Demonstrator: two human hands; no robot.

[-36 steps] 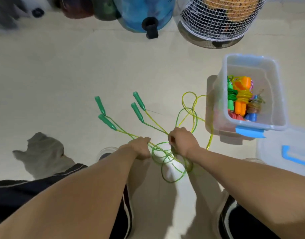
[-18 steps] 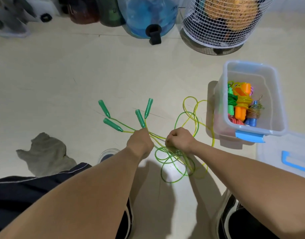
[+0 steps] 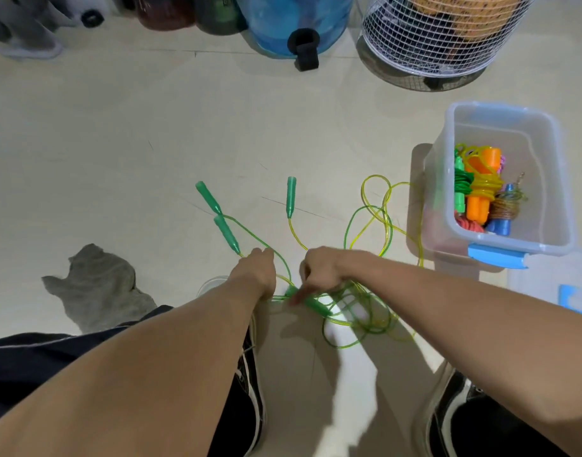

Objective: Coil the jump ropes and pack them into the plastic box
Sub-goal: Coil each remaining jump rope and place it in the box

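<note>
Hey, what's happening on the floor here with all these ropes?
A person is sorting out tangled green and yellow jump ropes on the floor. The left hand grips the cords near the handles, while the right hand holds a green handle over the loose loops. The plastic box beside them is open and holds several coiled ropes.

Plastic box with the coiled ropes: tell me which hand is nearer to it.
Right. The right hand is at the tangled green ropes, on the plastic box side. The left hand grips the cords farther from it, beyond the right hand.
</note>
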